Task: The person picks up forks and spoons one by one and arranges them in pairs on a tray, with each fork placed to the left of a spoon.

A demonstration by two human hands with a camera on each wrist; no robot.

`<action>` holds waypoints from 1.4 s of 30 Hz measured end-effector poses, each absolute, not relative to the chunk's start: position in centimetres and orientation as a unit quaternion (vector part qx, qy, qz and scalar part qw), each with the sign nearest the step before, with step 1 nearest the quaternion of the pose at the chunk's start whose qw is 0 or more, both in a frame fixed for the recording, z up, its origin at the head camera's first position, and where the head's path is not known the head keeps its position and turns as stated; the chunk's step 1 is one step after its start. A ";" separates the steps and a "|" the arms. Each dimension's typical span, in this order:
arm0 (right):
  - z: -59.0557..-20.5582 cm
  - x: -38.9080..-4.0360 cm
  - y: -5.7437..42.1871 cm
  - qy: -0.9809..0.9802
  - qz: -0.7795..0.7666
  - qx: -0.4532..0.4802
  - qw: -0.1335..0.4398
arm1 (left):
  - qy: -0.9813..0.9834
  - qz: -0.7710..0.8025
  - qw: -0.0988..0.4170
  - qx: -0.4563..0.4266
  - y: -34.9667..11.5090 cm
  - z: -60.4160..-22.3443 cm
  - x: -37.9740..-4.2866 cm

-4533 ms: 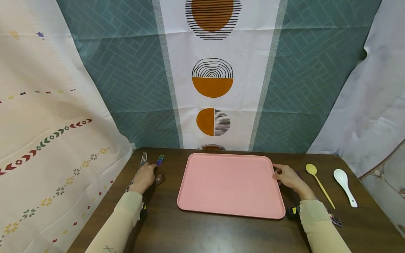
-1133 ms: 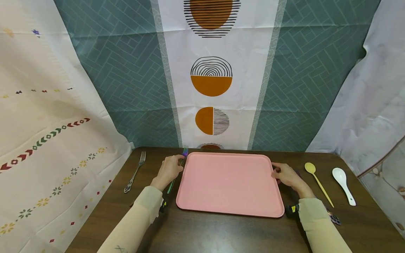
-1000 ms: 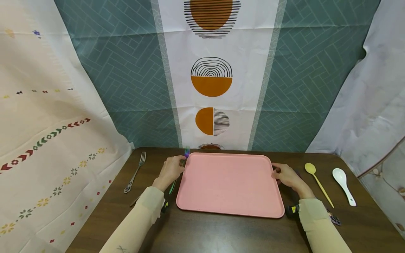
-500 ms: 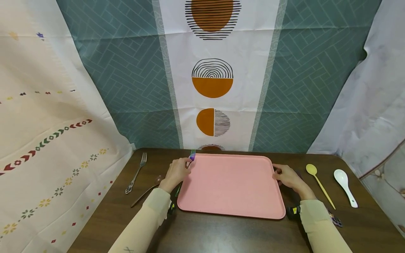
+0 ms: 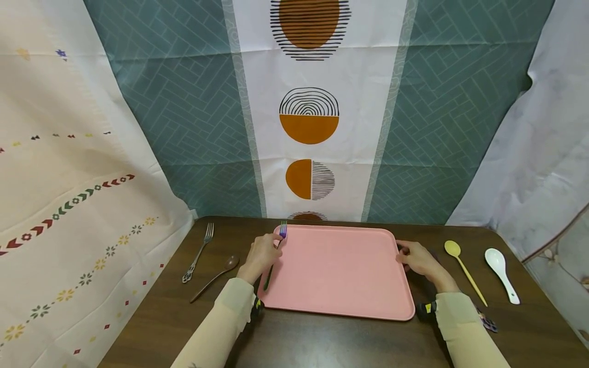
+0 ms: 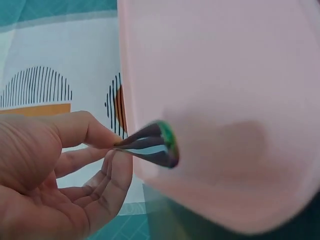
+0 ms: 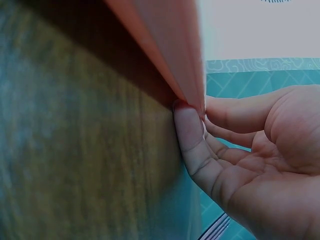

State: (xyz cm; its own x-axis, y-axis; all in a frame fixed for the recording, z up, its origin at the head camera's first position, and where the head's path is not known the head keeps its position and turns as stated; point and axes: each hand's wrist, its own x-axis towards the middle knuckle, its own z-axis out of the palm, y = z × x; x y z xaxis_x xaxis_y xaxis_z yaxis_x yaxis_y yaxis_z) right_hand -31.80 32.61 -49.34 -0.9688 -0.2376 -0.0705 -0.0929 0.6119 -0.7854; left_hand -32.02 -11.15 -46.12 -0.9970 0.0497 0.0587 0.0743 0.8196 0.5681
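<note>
My left hand point(image 5: 262, 253) pinches a rainbow-coloured fork point(image 5: 282, 230) between thumb and fingers, over the left side of a pink tray point(image 5: 340, 271). In the head view its tines point to the far side and its green handle end shows near the tray's left edge. Seen from the left wrist, the fork point(image 6: 167, 142) comes out of the fingertips above the tray's surface; whether it touches is unclear. My right hand point(image 5: 416, 258) is at the tray's right edge. The right wrist view shows thumb and fingers pinching the tray's rim point(image 7: 192, 65).
On the dark wooden table point(image 5: 322, 342), a silver fork point(image 5: 198, 255) and a brownish spoon point(image 5: 231, 263) lie left of the tray. To the right lie a yellow spoon point(image 5: 453, 249) and a white spoon point(image 5: 497, 263). A patterned handle point(image 5: 489, 323) is partly hidden by the right sleeve.
My left hand has carried the rainbow fork rightward from beside the silver fork to over the tray's left side, uncovering the brownish spoon. My right hand stays at the tray's edge.
</note>
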 end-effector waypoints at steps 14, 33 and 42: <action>-49.8 -31.8 32.6 0.891 -0.437 -0.089 0.086 | -0.956 -0.291 0.017 -0.019 -10.6 -47.1 -32.0; -49.7 -31.8 32.7 0.889 -0.440 -0.092 0.086 | -0.958 -0.286 0.004 -0.013 -10.1 -47.6 -31.6; -49.4 -31.7 32.6 0.889 -0.438 -0.096 0.087 | -0.961 -0.274 0.007 -0.021 -10.3 -47.7 -31.6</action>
State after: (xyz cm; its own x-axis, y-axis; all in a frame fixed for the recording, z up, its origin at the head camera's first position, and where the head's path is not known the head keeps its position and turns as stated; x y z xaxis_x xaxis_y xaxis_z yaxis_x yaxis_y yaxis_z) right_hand -31.72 32.65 -49.43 -0.9662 -0.2477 -0.0707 -0.0948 0.5973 -0.7964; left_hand -31.65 -10.25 -47.73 -0.9990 0.0361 0.0255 0.0441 0.8488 0.5269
